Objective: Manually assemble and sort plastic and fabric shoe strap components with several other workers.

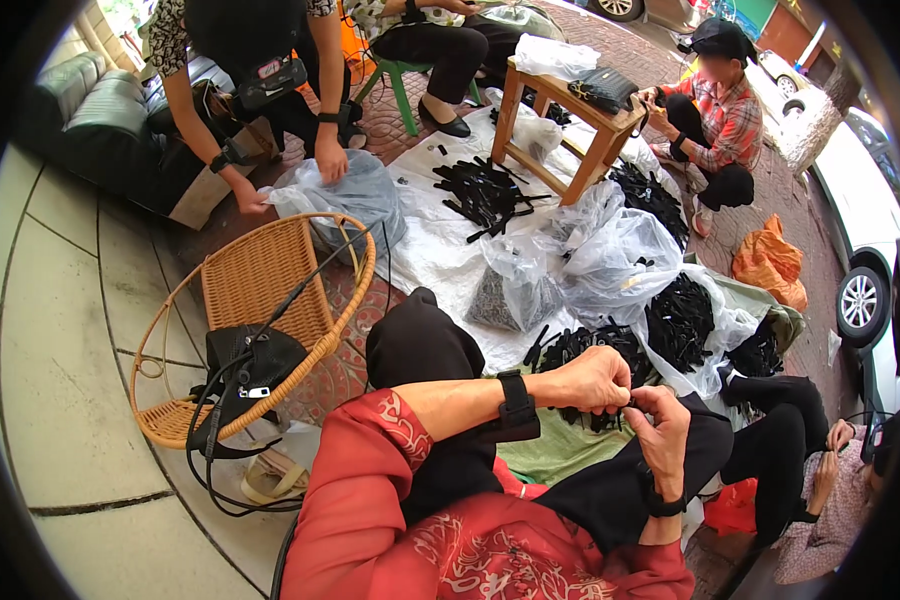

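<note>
Together, left fingers (610,398) and right fingers (646,428) pinch small black piece (630,404); headset label (269,69) illegible.

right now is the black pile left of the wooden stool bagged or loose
Loose: the black pieces lie uncovered on the white sheet.

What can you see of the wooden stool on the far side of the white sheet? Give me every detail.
The wooden stool looks light brown, with a flat rectangular top, straight legs and a low rail joining the two nearer legs. It stands upright on the white sheet, set at an angle to the view. A crumpled white plastic bag and a black handbag rest on its top. Loose black strips lie beside it on the left. Its farther legs are partly hidden.
</note>
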Demonstrator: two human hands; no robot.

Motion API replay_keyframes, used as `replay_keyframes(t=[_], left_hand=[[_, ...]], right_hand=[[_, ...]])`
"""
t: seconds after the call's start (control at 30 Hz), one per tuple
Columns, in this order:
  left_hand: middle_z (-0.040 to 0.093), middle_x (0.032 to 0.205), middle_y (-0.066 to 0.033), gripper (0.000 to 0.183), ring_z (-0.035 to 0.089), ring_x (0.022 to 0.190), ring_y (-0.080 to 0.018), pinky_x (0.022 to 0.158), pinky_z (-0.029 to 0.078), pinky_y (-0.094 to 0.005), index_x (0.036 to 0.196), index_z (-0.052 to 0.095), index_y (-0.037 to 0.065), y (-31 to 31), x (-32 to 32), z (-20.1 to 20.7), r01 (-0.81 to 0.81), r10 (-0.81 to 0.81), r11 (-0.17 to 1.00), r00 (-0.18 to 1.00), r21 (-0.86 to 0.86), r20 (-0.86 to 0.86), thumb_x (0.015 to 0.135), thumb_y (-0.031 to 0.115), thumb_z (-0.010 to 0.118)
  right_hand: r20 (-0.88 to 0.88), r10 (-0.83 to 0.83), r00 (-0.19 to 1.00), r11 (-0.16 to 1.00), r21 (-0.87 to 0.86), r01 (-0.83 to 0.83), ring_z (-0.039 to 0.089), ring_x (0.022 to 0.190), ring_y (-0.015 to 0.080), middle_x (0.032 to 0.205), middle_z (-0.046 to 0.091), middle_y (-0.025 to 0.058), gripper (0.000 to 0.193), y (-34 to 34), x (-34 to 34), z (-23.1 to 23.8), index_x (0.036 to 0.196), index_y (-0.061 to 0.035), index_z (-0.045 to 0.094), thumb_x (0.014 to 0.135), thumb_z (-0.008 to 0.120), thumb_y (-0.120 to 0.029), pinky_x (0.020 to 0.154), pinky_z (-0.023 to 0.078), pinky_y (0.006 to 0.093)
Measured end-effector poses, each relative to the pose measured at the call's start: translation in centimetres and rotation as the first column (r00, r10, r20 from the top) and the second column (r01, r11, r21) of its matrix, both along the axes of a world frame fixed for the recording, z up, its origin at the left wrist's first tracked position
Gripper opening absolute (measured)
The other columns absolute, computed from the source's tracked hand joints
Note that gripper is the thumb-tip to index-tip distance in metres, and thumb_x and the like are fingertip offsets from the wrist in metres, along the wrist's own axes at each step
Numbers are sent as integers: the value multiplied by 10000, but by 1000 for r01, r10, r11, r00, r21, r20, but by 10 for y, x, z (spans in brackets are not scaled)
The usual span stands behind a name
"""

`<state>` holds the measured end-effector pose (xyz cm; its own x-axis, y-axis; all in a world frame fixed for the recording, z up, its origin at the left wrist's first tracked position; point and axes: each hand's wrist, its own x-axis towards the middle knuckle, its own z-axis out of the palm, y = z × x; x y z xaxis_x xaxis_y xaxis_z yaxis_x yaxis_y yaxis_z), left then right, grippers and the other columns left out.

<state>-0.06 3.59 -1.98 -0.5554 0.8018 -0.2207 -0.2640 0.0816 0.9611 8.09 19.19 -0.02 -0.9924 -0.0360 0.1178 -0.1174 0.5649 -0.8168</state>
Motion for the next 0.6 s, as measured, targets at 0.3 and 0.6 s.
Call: replay_keyframes(t=[0.3,0.6], left_hand=[[542,533,-44,94,508,439,-82,363,397,-213,667,566,-16,-4,-2,5,16,-17,998,1000,-54,-24,657,59,509],[546,541,-53,99,519,441,-86,356,404,-210,662,560,-18,-2,0,3,23,-26,998,998,-58,-61,661,62,503]], right_hand=[[63,-16,998,991,-128,24,496,602,83,705,534,45,204,-3,0,-4,847,23,561,652,618,46,551,409,197],[29,-11,1000,996,-89,13,517,600,103,705,548,51,189,-2,0,-6,833,19,563,654,622,30,551,418,210]])
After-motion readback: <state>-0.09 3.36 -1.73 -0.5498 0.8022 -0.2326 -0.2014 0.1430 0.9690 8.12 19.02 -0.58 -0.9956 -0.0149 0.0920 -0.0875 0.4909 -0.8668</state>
